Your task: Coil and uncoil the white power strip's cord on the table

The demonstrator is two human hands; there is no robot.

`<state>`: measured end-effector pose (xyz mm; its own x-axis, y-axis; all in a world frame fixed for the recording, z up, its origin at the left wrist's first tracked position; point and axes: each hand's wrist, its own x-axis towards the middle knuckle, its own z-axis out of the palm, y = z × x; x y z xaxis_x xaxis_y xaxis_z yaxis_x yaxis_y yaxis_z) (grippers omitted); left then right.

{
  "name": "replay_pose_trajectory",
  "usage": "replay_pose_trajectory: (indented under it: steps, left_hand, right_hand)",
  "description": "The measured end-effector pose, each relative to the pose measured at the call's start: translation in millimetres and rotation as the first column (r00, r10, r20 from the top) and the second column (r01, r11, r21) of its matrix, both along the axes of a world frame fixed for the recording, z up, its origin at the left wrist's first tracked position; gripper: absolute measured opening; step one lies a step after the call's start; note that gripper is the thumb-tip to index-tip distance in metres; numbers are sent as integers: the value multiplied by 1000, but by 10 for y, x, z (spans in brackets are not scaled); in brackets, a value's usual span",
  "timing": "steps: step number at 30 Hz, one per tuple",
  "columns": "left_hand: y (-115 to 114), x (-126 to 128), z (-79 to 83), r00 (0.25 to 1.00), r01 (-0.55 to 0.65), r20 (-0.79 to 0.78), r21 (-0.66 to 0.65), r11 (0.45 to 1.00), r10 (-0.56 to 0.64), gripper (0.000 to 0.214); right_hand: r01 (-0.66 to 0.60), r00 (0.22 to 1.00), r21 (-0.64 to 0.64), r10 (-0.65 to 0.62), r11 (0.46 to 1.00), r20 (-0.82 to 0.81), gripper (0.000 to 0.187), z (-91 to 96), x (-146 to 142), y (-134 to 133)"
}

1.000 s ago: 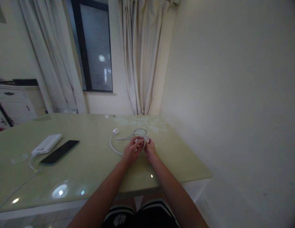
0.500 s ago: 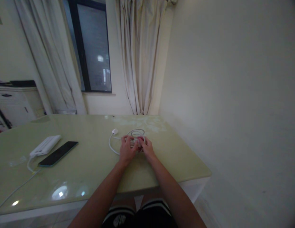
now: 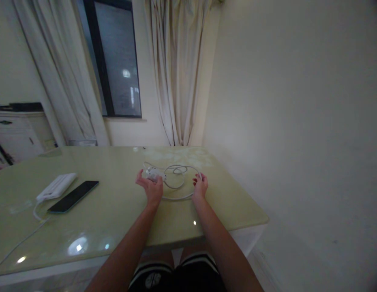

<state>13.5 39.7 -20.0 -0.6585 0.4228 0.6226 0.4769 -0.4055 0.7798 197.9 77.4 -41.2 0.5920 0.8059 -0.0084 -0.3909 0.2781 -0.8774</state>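
White power bank (image 3: 56, 186) and phone (image 3: 74, 197) lie leftward; right hand (image 3: 200, 185) pinches cable (image 3: 177, 199), left hand (image 3: 150, 188) touches white block (image 3: 153, 174), grip unclear.

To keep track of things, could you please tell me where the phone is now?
In the head view, the phone lies on the left part of the table, just right of the white device and well left of the left hand.

Left arm (image 3: 126, 247) and right arm (image 3: 226, 247) bare, stretched forward, slanting inward.
Left hand (image 3: 151, 188): thumb and fingers spread wide. Right hand (image 3: 201, 187): apart from the left, fingers curled in toward the thumb. Both wrists roughly straight.
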Motion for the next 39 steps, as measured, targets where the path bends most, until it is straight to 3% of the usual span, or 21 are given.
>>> replay_pose_trajectory:
  steps: [2,5,8,12,16,22,25,29,32,36,39]
  left_hand:
    - [65,-46,-33,981,105,162,8,994,-105,73]
    - [147,-131,-89,940,200,282,3,980,-193,49]
    - [194,-201,-133,939,188,301,-55,981,-163,33]
    - [214,-221,-159,936,259,266,-82,962,-230,34]
    - [193,-183,-152,918,376,169,-83,923,-358,37]
    - [131,-171,-86,889,451,158,-136,882,-430,33]
    - [105,-183,-22,784,572,391,-153,806,-482,30]
    - [32,-203,106,374,806,779,-3,592,-504,26]
    - [-34,-231,196,142,842,859,156,516,-492,23]
    - [-76,-268,262,13,805,821,330,493,-570,32]
    - [-74,-293,275,-63,775,794,420,472,-604,29]
  right_hand:
    - [15,999,8,-15,1000,-31,33,-34,2,32]
    - [-18,1000,35,18,999,-11,34,-55,-4,54]
    - [-112,994,17,113,994,-10,36,-36,-25,40]
    - [-170,985,-30,170,985,-10,42,13,-67,-1]
    - [-85,968,-4,83,996,238,44,27,-54,-15]
    - [70,802,131,-134,989,582,49,27,78,-21]
    - [87,675,205,-209,975,707,55,75,137,-80]
    - [156,404,181,-230,971,885,58,234,154,-172]
    - [182,147,116,-144,976,979,60,414,125,-138]
    - [9,-190,-49,50,999,981,58,669,59,73]
    - [-129,-365,-207,147,970,919,48,825,8,229]
